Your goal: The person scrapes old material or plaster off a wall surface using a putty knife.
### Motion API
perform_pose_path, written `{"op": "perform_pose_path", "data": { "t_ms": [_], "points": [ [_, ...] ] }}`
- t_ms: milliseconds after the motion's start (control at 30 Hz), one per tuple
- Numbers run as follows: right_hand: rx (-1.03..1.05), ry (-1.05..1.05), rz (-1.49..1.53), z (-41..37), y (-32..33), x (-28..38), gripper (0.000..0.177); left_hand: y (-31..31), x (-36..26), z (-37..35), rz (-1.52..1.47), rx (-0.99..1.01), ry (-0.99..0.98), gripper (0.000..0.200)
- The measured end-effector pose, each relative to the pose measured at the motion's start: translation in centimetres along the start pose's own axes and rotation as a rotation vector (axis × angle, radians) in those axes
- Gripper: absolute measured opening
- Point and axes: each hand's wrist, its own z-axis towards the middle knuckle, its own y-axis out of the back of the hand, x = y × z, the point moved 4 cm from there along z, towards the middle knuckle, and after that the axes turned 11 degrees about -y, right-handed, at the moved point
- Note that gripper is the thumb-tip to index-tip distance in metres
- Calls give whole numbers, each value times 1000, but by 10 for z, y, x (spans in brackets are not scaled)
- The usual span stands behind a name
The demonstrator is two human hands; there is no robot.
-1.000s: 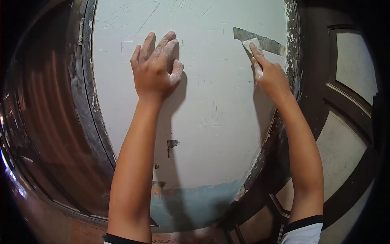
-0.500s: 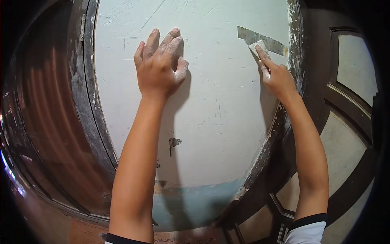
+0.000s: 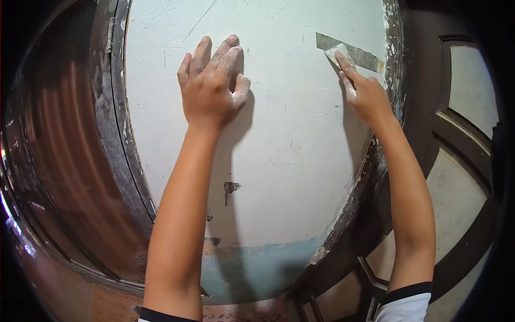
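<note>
My right hand (image 3: 363,94) grips a wide putty knife (image 3: 360,56) by its white-smeared handle, with the index finger stretched toward the blade. The blade is a long grey metal strip, tilted down to the right, lying against the pale wall panel (image 3: 289,129) near its right edge. My left hand (image 3: 213,86) rests on the same panel further left, fingers spread and nothing in them. White powder coats its fingertips and thumb.
Worn dark trim with chipped paint (image 3: 396,59) borders the panel on the right. A dark frame (image 3: 119,107) with a hinge runs down the left. Dark patches (image 3: 230,188) and a blue-green band (image 3: 257,268) mark the lower panel. Brown panelling (image 3: 437,123) stands at right.
My right hand and the putty knife have shifted slightly up and to the right. My left hand stays in place on the panel.
</note>
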Motion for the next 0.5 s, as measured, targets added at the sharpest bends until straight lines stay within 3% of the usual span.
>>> {"op": "perform_pose_path", "data": {
  "t_ms": [100, 367, 500],
  "points": [
    [12, -31, -22, 0, 4, 5, 50, -2, 2, -2, -8, -2, -20, 48],
    [-35, 92, 75, 2, -9, -15, 58, -2, -1, -1, -10, 6, -29, 51],
    [-42, 43, 10, 8, -2, 4, 56, -1, -1, -1, 14, 19, -34, 50]
  ]
}}
